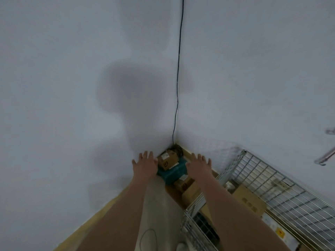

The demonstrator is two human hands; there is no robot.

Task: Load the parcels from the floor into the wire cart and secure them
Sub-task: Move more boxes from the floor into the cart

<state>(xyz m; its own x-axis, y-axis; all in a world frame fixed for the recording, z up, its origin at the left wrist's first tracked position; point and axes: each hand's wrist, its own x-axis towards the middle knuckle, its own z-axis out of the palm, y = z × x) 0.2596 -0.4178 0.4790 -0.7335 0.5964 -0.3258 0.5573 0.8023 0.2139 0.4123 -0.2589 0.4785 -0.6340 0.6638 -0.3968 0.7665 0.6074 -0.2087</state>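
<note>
White walls [72, 87] filling most of frame, meeting at corner centre.

Wire cart [268, 180] sitting lower right, already holding cardboard parcels [250, 201]; loading judged partly done.

Floor stack waiting in corner, lower centre: teal parcel [172, 172] lying under small brown box [167, 159], another brown box [184, 185] just beside.

Person reaching down; left hand [145, 164] and right hand [199, 165] flanking stack, each grip spread apart, holding nothing.

Remaining parcels and securing not yet done.

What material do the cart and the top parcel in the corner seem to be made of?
Wire cart: apparently metal, with a pale silvery finish; thin rods form an open grid.
Top parcel: likely cardboard, matte brown, with a white label.
Teal parcel beneath it: material unclear.
</note>
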